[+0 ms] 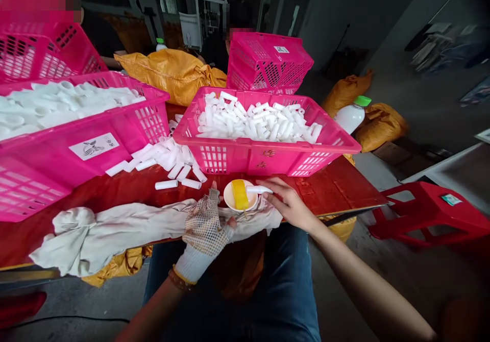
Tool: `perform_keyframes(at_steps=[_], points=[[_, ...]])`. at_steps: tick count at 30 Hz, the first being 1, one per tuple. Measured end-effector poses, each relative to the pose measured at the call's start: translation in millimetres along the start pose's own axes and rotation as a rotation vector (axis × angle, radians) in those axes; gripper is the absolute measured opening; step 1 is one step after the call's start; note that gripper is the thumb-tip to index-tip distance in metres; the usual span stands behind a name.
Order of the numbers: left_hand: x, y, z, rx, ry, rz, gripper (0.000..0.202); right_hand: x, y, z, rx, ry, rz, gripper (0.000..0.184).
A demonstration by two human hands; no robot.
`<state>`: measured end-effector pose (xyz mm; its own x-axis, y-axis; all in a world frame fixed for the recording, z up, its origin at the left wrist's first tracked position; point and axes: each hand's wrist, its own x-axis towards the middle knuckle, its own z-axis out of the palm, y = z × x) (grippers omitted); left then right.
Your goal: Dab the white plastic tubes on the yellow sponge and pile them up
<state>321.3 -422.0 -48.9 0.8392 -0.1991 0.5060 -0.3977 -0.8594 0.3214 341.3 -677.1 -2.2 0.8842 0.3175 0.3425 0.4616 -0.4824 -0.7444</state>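
Note:
My left hand [206,224], in a white dotted fingerless glove, rests on a grey-white cloth [115,227] at the front edge of the red table [337,186]. Its fingers are curled beside a small white bowl [240,196] that holds a yellow sponge-like piece [240,193]. My right hand [287,201] is bare and pinches a short white tube [260,190], holding it level with one end over the bowl. A pink basket [264,153] full of white tubes stands just behind the bowl.
More white tubes [168,161] lie loose on the table left of the basket. Further pink baskets [76,143] stand at left and behind. Yellow sacks [172,71], a white bottle with green cap [351,115] and a red stool [432,212] are around.

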Motion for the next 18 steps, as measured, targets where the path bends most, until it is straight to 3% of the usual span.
perform_keyframes(at_steps=[7, 18], points=[[-1.0, 2.9, 1.9, 0.066, 0.042, 0.079, 0.070, -4.6, 3.9, 11.6, -0.015, 0.006, -0.065, 0.034], [-0.5, 9.2, 2.1, 0.036, 0.048, -0.006, 0.080, -7.1, 5.8, 22.0, -0.157, -0.004, -0.138, 0.030]])
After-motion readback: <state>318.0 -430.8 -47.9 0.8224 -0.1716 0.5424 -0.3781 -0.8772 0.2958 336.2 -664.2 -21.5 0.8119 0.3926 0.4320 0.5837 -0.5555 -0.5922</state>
